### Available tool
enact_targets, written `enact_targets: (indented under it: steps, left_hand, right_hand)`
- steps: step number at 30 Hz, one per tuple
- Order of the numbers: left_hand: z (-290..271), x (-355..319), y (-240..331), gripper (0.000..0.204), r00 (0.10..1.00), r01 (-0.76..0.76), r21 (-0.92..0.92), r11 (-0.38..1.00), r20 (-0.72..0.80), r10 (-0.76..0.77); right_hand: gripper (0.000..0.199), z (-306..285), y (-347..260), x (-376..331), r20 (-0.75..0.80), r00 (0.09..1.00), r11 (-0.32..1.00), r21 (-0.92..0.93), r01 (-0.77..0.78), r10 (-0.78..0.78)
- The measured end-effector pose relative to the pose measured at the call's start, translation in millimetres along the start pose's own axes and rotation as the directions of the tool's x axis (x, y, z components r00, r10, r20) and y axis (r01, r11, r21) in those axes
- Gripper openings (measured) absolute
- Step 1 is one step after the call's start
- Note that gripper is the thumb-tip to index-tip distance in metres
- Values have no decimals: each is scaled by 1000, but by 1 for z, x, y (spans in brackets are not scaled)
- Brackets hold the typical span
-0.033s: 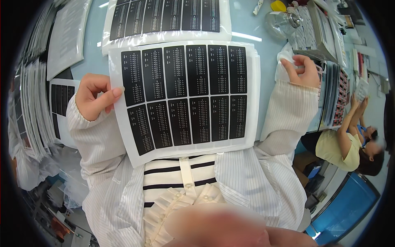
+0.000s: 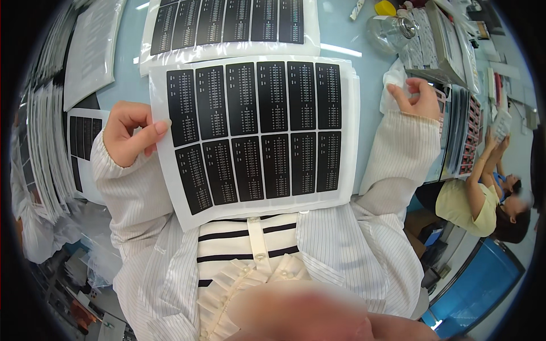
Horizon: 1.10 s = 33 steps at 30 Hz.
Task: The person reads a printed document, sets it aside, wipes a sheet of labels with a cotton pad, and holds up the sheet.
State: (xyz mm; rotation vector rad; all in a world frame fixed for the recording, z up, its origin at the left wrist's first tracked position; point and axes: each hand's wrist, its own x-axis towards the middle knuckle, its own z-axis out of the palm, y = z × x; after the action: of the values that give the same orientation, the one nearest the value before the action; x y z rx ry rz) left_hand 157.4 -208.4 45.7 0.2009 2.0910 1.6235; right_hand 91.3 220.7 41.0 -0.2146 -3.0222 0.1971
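Note:
My left hand pinches the left edge of a white sheet covered with two rows of black rectangular labels, thumb on top. The sheet lies tilted on a stack of similar sheets in front of my chest, on the light blue table. My right hand is off the sheet's upper right corner, fingers curled with thumb and forefinger together, over a crumpled white wrapper. I see nothing held between those fingers.
A second label sheet in a clear bag lies farther back. Stacks of sheets line the left side. Trays and bundles and a clear jar sit at right. Another person in a yellow top works at far right.

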Motion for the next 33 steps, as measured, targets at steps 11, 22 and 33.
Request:
enact_targets:
  steps: [11, 22, 33]
  left_hand:
    - [3, 2, 4, 30, 999, -31, 53, 998, -10, 32]
    - [-2, -4, 0, 28, 1000, -11, 57, 998, -8, 11]
    - [-15, -3, -14, 22, 994, 86, 30, 996, -64, -84]
  right_hand:
    - [28, 13, -18, 1, -72, 993, 817, 566, 115, -90]
    - [47, 27, -72, -27, -229, 527, 447, 322, 834, -818]
    - [27, -7, -51, -11, -442, 805, 766, 324, 555, -396]
